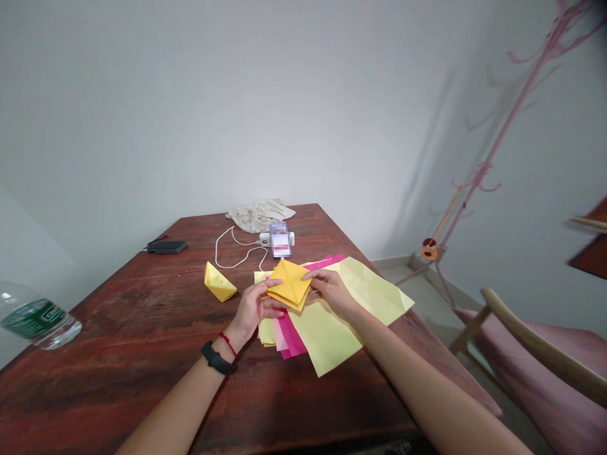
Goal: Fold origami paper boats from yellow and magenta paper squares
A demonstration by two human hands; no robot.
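Now the left hand (pixel 252 306) and right hand (pixel 332 291) pinch the folded yellow paper square (pixel 290 280) from opposite sides, one diagonal spanning between them, neither hand nearer!

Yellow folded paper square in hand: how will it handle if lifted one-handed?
The yellow folded paper square is probably light, being only paper. Its stacked layers likely make it stiffer than the creased pale yellow sheet. Those layers gape along its near edges, so it may fan open.
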